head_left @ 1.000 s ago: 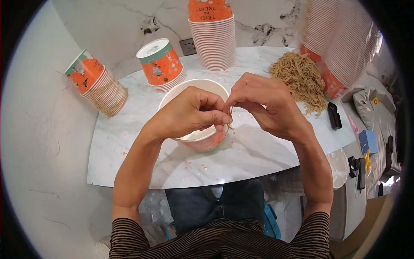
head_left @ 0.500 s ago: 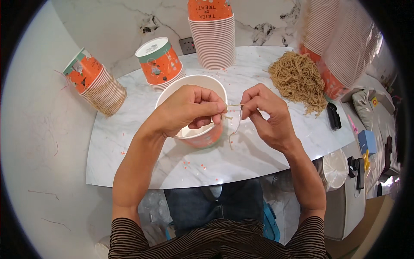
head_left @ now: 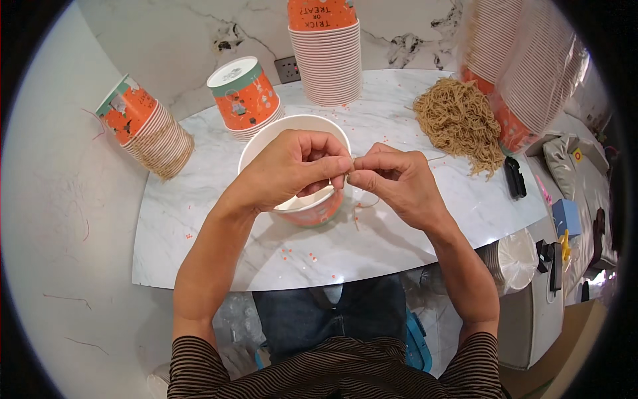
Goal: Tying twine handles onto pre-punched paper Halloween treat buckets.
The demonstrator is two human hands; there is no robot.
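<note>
Close together over the right side of a white-lined paper bucket (head_left: 312, 215), my two hands pinch a thin piece of tan twine. My left hand (head_left: 292, 167) is closed, with thumb and forefinger pressed together above the bucket's rim. Just right of it, my right hand (head_left: 402, 186) pinches at the same spot, its fingertips almost touching the left ones. A loose end of the twine (head_left: 376, 202) curls below the right fingers. Most of the twine between the fingertips is hidden. The bucket stands upright on the marble-patterned table, partly covered by my left hand.
A tangled heap of tan twine (head_left: 458, 123) lies at the right back. Nested paper buckets (head_left: 325, 66) stand upside down behind, with shorter stacks (head_left: 246, 103) (head_left: 153, 133) to the left. A black tool (head_left: 514, 178) rests near the right edge; orange paper bits dot the table.
My right hand has moved left until its fingertips meet those of my left hand. The stretch of twine between them has closed up, and its loose end now curls. My left hand barely moved.
</note>
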